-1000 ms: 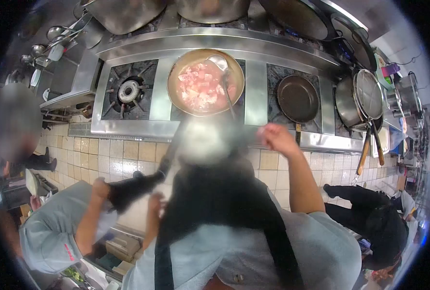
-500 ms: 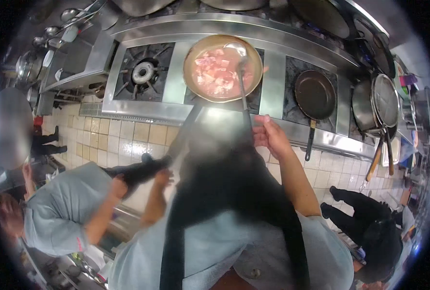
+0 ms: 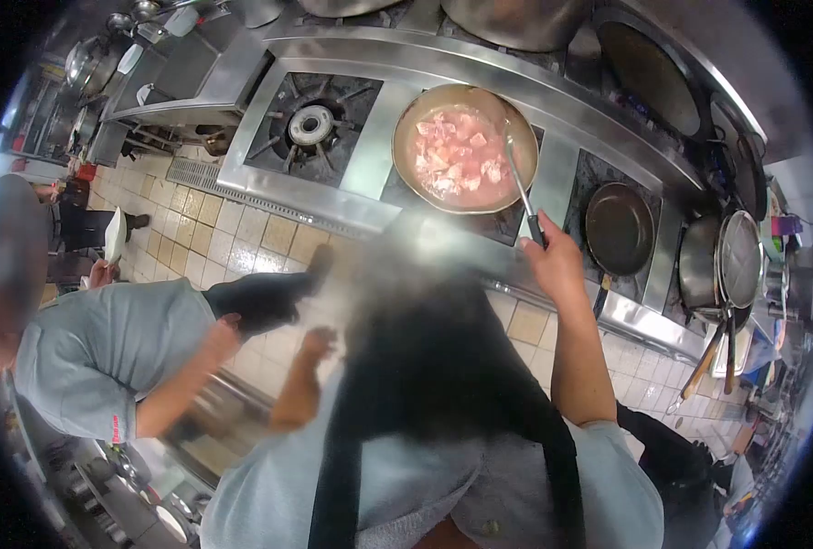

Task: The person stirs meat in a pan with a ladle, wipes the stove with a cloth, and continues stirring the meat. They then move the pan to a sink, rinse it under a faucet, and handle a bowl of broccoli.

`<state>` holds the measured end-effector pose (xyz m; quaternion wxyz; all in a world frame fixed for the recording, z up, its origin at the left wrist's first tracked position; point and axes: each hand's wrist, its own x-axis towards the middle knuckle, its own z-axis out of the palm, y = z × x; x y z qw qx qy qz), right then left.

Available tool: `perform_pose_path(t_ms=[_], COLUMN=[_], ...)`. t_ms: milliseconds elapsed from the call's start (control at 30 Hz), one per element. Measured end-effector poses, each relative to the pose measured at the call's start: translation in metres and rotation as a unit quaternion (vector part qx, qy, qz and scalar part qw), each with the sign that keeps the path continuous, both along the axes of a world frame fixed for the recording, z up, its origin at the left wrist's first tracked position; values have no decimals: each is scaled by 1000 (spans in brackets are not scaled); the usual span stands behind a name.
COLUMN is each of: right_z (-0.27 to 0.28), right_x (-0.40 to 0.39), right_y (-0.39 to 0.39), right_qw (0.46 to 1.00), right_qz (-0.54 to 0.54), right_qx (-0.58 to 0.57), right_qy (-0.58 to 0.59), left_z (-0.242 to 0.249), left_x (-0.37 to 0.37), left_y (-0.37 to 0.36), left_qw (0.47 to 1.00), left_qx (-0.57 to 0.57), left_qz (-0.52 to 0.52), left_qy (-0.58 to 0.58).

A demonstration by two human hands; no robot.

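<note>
On the stove [image 3: 373, 137] sits the wide pan [image 3: 406, 146], rigid and probably heavy with its liquid, apt to slosh if tipped; its hot rim wants no bare fingers. The ladle [image 3: 518, 178] leans in it, stiff and fairly light, best held by its dark handle [image 3: 536, 231], where the right hand's [image 3: 557, 263] grip is closed. The left hand [image 3: 318, 346], blurred, has fingers loosely apart, nothing visible in them. Smallest, the pink chunks [image 3: 445, 157] look soft, slippery and easily torn.
</note>
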<state>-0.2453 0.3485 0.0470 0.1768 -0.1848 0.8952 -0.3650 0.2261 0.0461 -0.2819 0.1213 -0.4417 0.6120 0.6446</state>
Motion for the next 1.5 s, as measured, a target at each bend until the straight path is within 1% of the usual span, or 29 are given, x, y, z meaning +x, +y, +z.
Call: perform_pose_path(t_ms=[33,67,100,133,167,233,267,300,367,400,467,567,600,633,700,733,767,833,967,1100,1133,1167,1233,1300,1367,1400,1433,1467,1500], right_z=[0,-1,3,12,21,32,38,46,60,62,64,35,28,19,7,18,22,26,37,43,43,47,63,75,76,68,64,62,59], right_x=[1,1,6,11,16,19,18,15,12,13,14,15,17,19,24,29,31,33,35,39,40,41,44,47,48,48,48,48,48], right_y=[-1,-2,-2,-2,-1,14,23,32,46,45,44,44,41,38,30,20,14,7,11,25,33,38,45,52,57,60,59,54,49], right_qw=[996,991,992,985,975,971,966,965,976,976,971,969,979,979,999,983,983,928,916,943,952,952,984,980,998,997,998,997,995], right_qz=[42,72,74,91,109,115,120,124,95,97,37,46,49,49,36,-21,-21,-62,-63,-62,-69,-79,-43,-66,20,57,48,51,54], right_qx=[29,44,45,99,152,169,183,184,97,98,95,87,79,79,-2,-50,-49,-158,-168,-149,-151,-150,-86,-60,-41,-41,-37,1,40], right_qy=[76,99,95,107,120,128,139,138,168,166,217,228,181,180,-10,-177,-178,-331,-359,-291,-258,-255,-152,-180,-52,31,32,53,73], left_z=[8,16,50,101,96,87,88,86,83,86,86,86,83,81,80,83,87,90,80,84,101,74,70,71,70,66,57,35,15], left_x=[-1,-1,-16,-41,-36,-32,-39,-44,-47,-53,-57,-67,-65,-64,-61,-61,-62,-64,-54,-52,-59,-48,-46,-48,-51,-52,-48,-36,-25], left_y=[6,8,14,23,21,20,19,20,21,19,22,21,18,16,16,17,16,16,16,19,21,16,13,14,13,9,3,-7,-8], left_qw=[1000,998,990,977,976,985,975,974,975,974,977,978,978,978,977,980,982,978,979,977,979,980,985,986,987,992,995,996,999], left_qx=[2,28,54,79,81,42,60,62,60,70,66,60,68,76,85,84,81,74,73,70,63,55,53,54,55,38,21,-38,2], left_qz=[12,39,70,103,105,104,143,147,166,164,157,145,151,157,164,150,136,138,128,149,124,123,113,110,107,64,21,-78,-32], left_qy=[17,-47,-110,-171,-175,-132,-158,-159,-136,-141,-129,-140,-127,-114,-102,-103,-103,-135,-143,-139,-146,-144,-118,-115,-110,-104,-99,-18,39])
